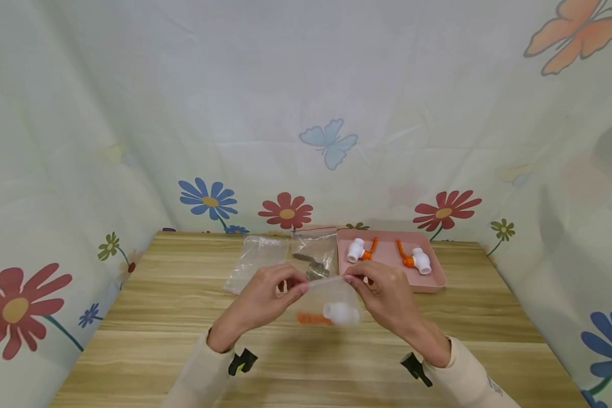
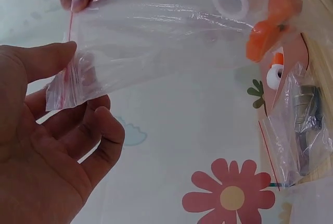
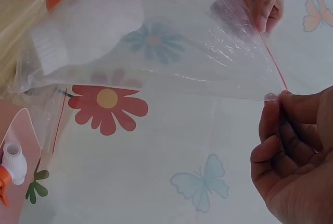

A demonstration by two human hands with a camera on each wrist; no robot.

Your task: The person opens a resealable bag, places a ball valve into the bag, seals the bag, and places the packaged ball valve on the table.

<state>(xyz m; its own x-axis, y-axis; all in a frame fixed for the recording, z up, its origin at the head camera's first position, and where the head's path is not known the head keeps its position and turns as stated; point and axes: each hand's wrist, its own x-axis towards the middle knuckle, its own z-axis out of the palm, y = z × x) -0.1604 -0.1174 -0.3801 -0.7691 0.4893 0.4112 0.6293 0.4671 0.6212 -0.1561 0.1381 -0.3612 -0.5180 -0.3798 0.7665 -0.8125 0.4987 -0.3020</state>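
A clear bag (image 1: 326, 292) hung above the tabletop (image 1: 296, 368), low in the middle of the head frame, with a white valve (image 1: 341, 313) in its lower part. The left hand (image 1: 272, 292) pinched the bag's top edge on one side and the right hand (image 1: 387, 289) pinched it at the other, so each grip had plastic, not valve, between thumb and finger. Judging by this, the valve's loading was done; whether the red-lined seal was closed could not be told. Two similar valves (image 1: 356, 250) (image 1: 420, 262) lay unbagged in the pink tray (image 1: 390, 273), right of centre, seemingly not yet dealt with. Behind the hands, a dark valve (image 1: 316, 271) lay inside another bag (image 1: 313, 242), and a flat clear bag (image 1: 261, 255) lay beside it, its contents unclear.

In the head view, the held valve's orange handle (image 1: 313, 319) pointed to the frame's left, the white body at the right, with the overall long axis nearly level across the frame.
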